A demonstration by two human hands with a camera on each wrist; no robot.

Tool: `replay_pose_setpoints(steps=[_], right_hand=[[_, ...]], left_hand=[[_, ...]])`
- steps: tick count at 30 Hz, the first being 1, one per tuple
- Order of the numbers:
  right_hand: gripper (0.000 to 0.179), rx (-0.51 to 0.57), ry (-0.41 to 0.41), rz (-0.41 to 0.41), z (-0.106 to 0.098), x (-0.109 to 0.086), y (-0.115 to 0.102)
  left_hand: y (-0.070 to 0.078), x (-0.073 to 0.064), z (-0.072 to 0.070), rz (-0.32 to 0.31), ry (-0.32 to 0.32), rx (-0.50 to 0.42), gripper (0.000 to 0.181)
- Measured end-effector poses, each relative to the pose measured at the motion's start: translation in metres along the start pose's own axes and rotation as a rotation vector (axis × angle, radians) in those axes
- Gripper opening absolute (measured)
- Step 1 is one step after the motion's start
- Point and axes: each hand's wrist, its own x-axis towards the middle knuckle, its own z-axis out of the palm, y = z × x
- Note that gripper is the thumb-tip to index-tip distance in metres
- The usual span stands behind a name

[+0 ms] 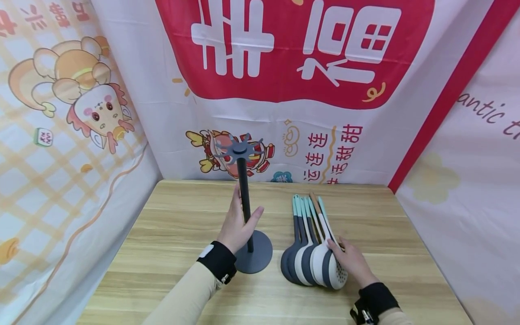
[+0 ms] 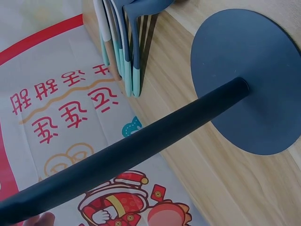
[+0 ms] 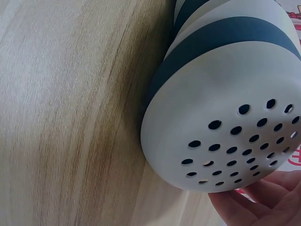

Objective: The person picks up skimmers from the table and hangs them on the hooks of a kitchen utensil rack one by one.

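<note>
A dark grey utensil stand (image 1: 245,198) rises upright from a round base, with a ring of hooks on top. My left hand (image 1: 239,225) is at its pole, thumb extended on the right and fingers partly hidden behind it. In the left wrist view the pole (image 2: 127,146) crosses in front of a few fingertips. To the right lies a nested row of ladles and spoons (image 1: 302,262), white and dark grey with mint handle ends. My right hand (image 1: 355,262) pinches the outermost one, a white skimmer (image 3: 225,103) full of holes, near its neck; its fingertips show at the rim.
Everything stands on a wooden table (image 1: 174,234). One utensil handle (image 1: 314,201) in the row has a brown end. Printed cloth walls (image 1: 178,158) close off the back and both sides.
</note>
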Motion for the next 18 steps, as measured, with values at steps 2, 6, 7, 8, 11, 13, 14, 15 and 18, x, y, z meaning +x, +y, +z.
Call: replay_pose_setpoints(steps=[2, 6, 7, 8, 11, 13, 14, 15, 18], right_hand=[[0.077, 0.010, 0.010, -0.009, 0.0013, 0.0010, 0.0008], [0.071, 0.031, 0.013, -0.010, 0.0036, 0.0012, 0.0003], [0.069, 0.034, 0.016, -0.011, 0.0042, 0.0011, 0.0002], [0.068, 0.038, 0.021, -0.015, 0.0047, 0.0010, 0.0000], [0.065, 0.048, 0.033, -0.018, 0.0062, 0.0013, 0.0001], [0.062, 0.050, 0.046, -0.021, 0.0073, 0.0020, 0.0014], [0.060, 0.054, 0.050, -0.022, 0.0077, 0.0022, 0.0019], [0.059, 0.058, 0.052, -0.019, 0.0083, 0.0024, 0.0026], [0.055, 0.072, 0.061, -0.018, 0.0099, 0.0030, 0.0041]], left_hand=[[-0.0005, 0.0013, 0.0010, 0.003, 0.002, -0.013, 0.086], [-0.0001, 0.0025, 0.0023, 0.011, 0.014, -0.028, 0.082], [0.0001, 0.0028, 0.0025, 0.011, 0.018, -0.029, 0.080], [0.0004, 0.0029, 0.0026, 0.011, 0.023, -0.031, 0.079], [0.0016, 0.0037, 0.0029, 0.016, 0.031, -0.038, 0.074], [0.0024, 0.0042, 0.0032, 0.016, 0.030, -0.041, 0.072], [0.0028, 0.0043, 0.0033, 0.019, 0.029, -0.044, 0.073], [0.0030, 0.0043, 0.0034, 0.019, 0.027, -0.047, 0.073], [0.0038, 0.0044, 0.0034, 0.012, 0.023, -0.054, 0.074]])
